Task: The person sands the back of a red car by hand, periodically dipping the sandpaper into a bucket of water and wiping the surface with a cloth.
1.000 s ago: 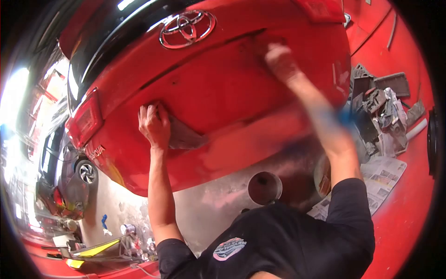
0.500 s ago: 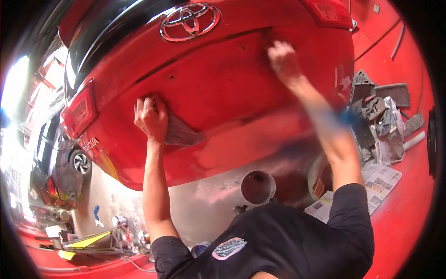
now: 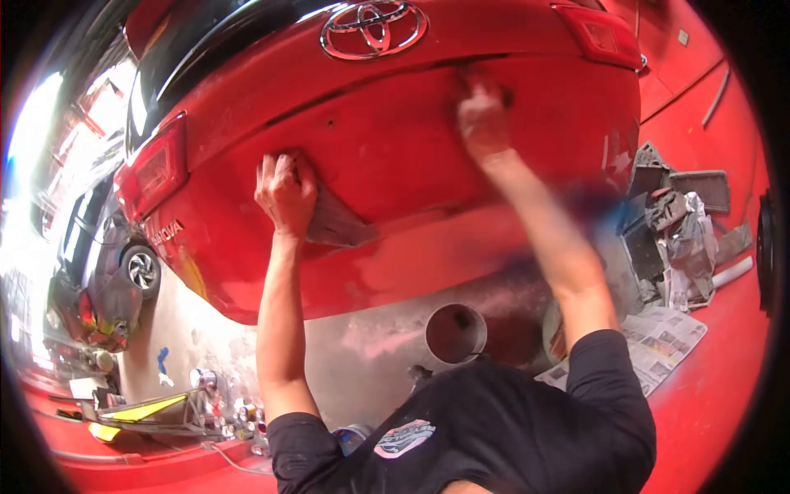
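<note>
The red rear panel of a car point(image 3: 387, 156) fills the upper middle, with a chrome emblem point(image 3: 374, 30) at its top. My left hand point(image 3: 285, 193) is closed on a grey cloth point(image 3: 339, 221), which hangs down to the right against the panel. My right hand point(image 3: 482, 123), smeared by motion, is at the upper right part of the panel with its fingers bent. Whatever is under its fingers is too blurred to make out. Dark marks run along the crease above both hands.
A round bucket point(image 3: 456, 333) stands on the floor below the car. Newspaper point(image 3: 662, 337) and a pile of scrap parts point(image 3: 679, 230) lie at the right. Another car point(image 3: 103, 280) is at the left, above cans and a yellow-marked stand point(image 3: 156, 410).
The car and floor have shifted slightly in view. My right hand has moved left across the panel. My left hand keeps hold of the cloth near the same spot.
</note>
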Available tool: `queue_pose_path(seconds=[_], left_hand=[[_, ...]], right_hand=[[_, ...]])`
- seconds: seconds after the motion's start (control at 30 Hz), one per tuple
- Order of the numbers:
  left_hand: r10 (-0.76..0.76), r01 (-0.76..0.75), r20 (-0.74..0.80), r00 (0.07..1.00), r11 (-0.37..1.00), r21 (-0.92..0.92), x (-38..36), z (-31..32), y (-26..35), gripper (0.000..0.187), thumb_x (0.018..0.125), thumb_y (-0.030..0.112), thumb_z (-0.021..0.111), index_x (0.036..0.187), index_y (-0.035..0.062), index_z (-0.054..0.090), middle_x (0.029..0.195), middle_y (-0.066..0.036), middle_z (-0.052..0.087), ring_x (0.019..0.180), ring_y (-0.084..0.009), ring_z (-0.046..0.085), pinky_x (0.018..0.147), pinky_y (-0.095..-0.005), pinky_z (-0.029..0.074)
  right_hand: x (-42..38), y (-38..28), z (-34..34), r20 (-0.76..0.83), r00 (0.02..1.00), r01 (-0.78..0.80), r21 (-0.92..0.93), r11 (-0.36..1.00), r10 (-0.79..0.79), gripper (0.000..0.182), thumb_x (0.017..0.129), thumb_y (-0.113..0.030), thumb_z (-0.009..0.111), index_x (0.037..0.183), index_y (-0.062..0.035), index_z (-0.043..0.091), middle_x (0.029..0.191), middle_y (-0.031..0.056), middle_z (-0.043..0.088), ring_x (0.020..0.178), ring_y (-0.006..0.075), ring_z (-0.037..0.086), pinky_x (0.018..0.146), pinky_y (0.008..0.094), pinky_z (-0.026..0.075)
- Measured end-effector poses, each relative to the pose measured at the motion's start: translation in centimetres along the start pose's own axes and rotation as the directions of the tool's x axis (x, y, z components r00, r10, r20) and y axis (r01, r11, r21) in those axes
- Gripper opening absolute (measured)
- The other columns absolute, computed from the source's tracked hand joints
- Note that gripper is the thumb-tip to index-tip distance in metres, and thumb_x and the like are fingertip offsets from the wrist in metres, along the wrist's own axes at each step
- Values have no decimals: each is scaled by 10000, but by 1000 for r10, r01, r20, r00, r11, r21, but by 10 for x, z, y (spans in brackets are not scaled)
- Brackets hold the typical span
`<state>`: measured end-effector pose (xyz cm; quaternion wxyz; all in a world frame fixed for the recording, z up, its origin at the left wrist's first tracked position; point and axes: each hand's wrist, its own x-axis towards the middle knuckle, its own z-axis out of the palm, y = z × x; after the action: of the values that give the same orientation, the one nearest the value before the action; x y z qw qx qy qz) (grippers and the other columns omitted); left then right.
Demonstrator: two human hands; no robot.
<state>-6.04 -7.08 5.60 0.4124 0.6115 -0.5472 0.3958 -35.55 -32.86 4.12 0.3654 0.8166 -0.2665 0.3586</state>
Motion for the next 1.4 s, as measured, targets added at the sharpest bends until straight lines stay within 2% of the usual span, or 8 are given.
queue_pose_path(seconds=[0.23, 0.3, 0.67, 0.77, 0.8, 0.87, 1.23, 1.4], left_hand=[[78, -75, 37, 996, 995, -61, -4, -5, -13, 117, 847, 72, 728, 964, 68, 730, 889, -142, 634, 816, -382, 642, 683, -494, 539], [76, -74, 35, 997, 997, -38, -3, -10, -14, 90, 863, 61, 721, 953, 60, 728, 885, -135, 639, 818, -375, 645, 701, -482, 536], [99, -95, 40, 994, 991, -94, -9, -11, -15, 78, 826, 48, 729, 894, 57, 691, 892, -146, 630, 813, -381, 634, 660, -490, 537], [115, -113, 20, 993, 991, -65, 1, -7, -7, 64, 838, 31, 722, 893, 55, 701, 872, -136, 619, 805, -376, 628, 658, -491, 533], [114, -113, 13, 993, 990, -84, -2, -8, -5, 70, 831, 30, 722, 888, 55, 690, 874, -136, 615, 804, -376, 626, 656, -491, 530], [130, -130, -5, 991, 985, -110, -4, -9, -10, 85, 818, 35, 726, 863, 55, 656, 883, -135, 613, 807, -376, 624, 653, -488, 524], [112, -111, 8, 994, 989, -96, -5, -12, -15, 96, 804, 49, 725, 858, 73, 650, 899, -126, 614, 822, -364, 632, 649, -483, 524], [109, -107, 13, 994, 989, -106, -5, -9, -17, 73, 842, 38, 725, 905, 67, 700, 850, -127, 594, 795, -366, 624, 653, -482, 513]], right_hand=[[11, -13, -21, 391, 911, -172, 69, 983, 132, 192, 957, -220, 562, 1048, -131, 705, 997, 117, 688, 813, 263, 672, 736, 423, 560], [7, 12, -30, -168, 978, -132, -54, 990, 121, 484, 966, -205, 618, 1449, -175, 629, 1232, 82, 653, 1086, 280, 655, 879, 493, 570], [11, -17, -19, -252, 965, -103, -139, 985, 65, 477, 968, -168, 566, 1436, -187, 656, 1067, 101, 694, 966, 275, 679, 862, 459, 593], [10, -35, 6, -195, 961, -180, -979, 92, -198, 408, 963, -216, 605, 1355, -154, 701, 1214, 124, 703, 1045, 296, 690, 951, 493, 568], [7, -24, -3, -126, 988, -30, -708, 706, -84, 421, 957, -217, 611, 1365, -155, 696, 1254, 124, 698, 1089, 301, 684, 995, 501, 546], [-9, 6, -3, -64, 993, -97, 53, 994, 100, 463, 951, -185, 601, 1408, -158, 668, 1287, 96, 693, 1165, 312, 660, 1075, 502, 501], [17, -49, -24, -74, 994, -80, -3, 997, 79, 635, 905, -136, 546, 1540, -157, 556, 1379, 166, 653, 1115, 339, 658, 999, 490, 493], [51, -114, -39, -22, 954, -295, 125, 947, 300, 262, 897, -192, 583, 904, -60, 810, 1460, 170, 641, 1305, 444, 582, 1109, 587, 452]])
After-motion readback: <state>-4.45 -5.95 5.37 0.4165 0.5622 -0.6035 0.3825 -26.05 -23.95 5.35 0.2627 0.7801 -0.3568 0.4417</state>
